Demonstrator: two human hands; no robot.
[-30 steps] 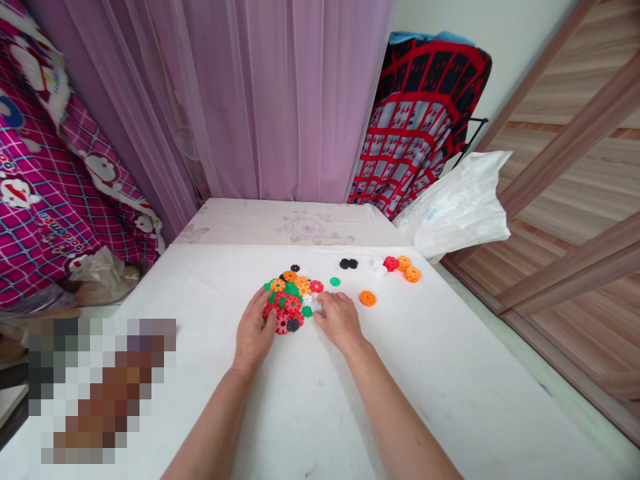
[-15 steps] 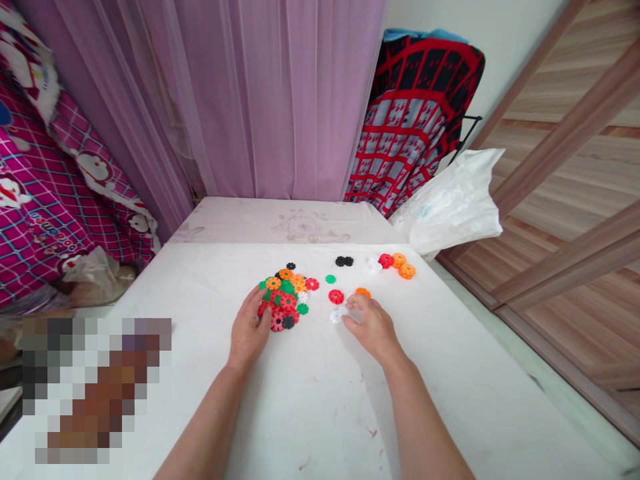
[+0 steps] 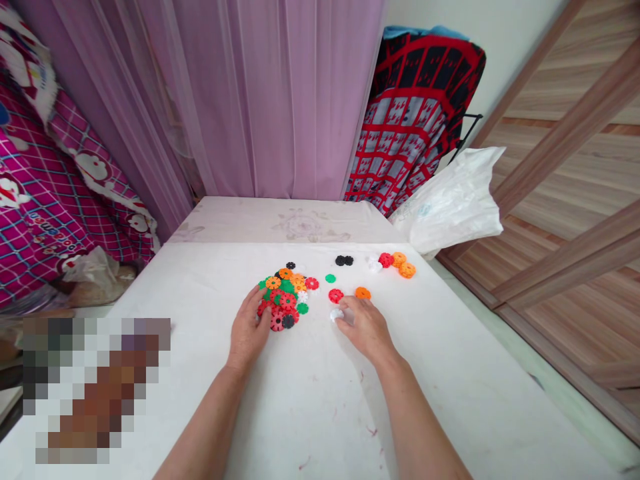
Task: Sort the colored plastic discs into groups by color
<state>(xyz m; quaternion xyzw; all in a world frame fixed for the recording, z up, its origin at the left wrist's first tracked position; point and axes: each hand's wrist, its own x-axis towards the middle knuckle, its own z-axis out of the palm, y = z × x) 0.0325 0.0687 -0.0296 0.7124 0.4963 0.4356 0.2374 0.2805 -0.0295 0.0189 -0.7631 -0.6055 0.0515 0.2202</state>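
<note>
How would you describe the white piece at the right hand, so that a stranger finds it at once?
On the white table, look right of the big mixed pile of snowflake discs, at the fingertips of the right hand. The white disc lies there, just below a lone red disc and an orange disc. It is the only white piece lying alone by that hand.

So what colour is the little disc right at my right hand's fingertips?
White: the disc at the right hand fingertips, seen in the head view.
</note>
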